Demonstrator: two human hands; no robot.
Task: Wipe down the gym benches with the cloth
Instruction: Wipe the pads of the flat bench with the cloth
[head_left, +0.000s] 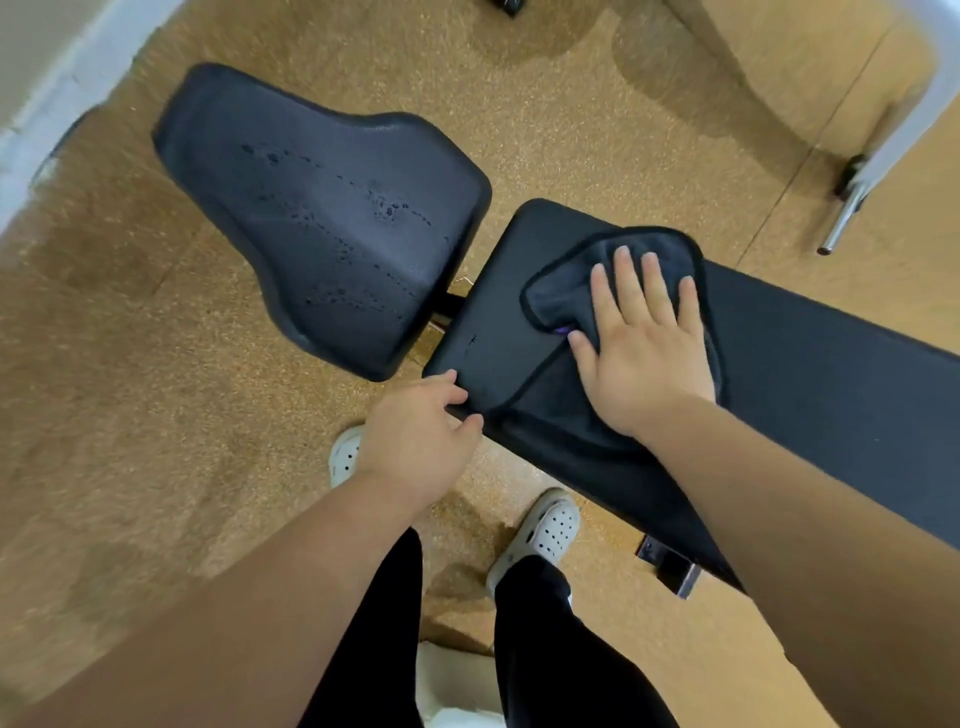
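Head view. Bench back pad (810, 374): long, flat, black, matte fine-grained upholstery with rounded corners, running from centre frame to the right edge. Cloth (566, 296): dark grey plush microfibre with black stitched hem, crumpled and folded over itself, lying on the back pad near its left end, one flap trailing toward the pad's near edge; a small purple tag shows beside the thumb. Right hand (644, 353): palm down, fingers spread flat, pressing on the cloth. Left hand (415, 441): fingers loosely curled, fingertips touching the near left corner of the back pad, holding nothing that can be seen. Bench seat pad (322, 218): separate black cushion, tapered and contoured, pebbled vinyl, tilted, set just beyond the left end of the back pad with a narrow gap between; beads of liquid dot its surface in streaks. Metal bracket (670, 566): dark, under the back pad's near edge. Floor (130, 389): tan speckled cork-like matting. Clogs (545, 530): pale, perforated, below black trouser legs. White frame tube (914, 124) with chrome peg (841, 218): upper right corner.
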